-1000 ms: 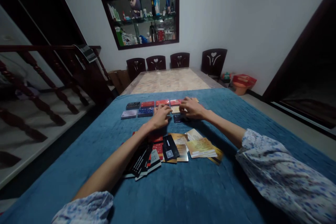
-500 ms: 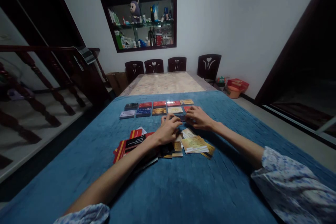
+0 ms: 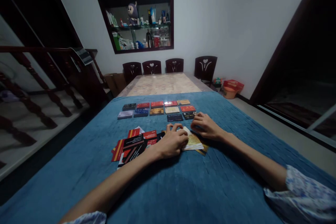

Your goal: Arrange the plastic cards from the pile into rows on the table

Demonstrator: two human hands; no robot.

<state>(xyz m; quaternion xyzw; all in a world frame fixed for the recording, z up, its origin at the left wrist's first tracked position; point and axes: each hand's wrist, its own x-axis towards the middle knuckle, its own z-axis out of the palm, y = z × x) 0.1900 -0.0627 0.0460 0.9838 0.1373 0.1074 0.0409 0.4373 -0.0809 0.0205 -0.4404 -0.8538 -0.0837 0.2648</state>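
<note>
My left hand (image 3: 174,141) rests on the loose cards with its fingers curled and apart, covering part of the pile. Just right of it, my right hand (image 3: 206,126) hovers low, fingers bent, beside a black card (image 3: 189,115); no held card shows. Yellow and white cards (image 3: 194,142) lie between and below the hands. Left of my left wrist spread red cards (image 3: 118,149) and black cards (image 3: 133,140). Beyond the hands, small card stacks stand in rows, among them a blue stack (image 3: 141,112), a cream stack (image 3: 172,110) and a dark blue card (image 3: 175,118).
A blue cloth (image 3: 78,154) covers the near table, with the bare marble top (image 3: 162,83) behind it. Dark chairs (image 3: 205,68) stand along the far side. Wall shelves hold bottles and a plush toy (image 3: 132,13). A wooden railing (image 3: 49,91) is at the left.
My left hand has moved down and right onto the yellow cards. My right hand has drawn back toward me, uncovering a black card beside the dark blue one. The view has shifted slightly.
</note>
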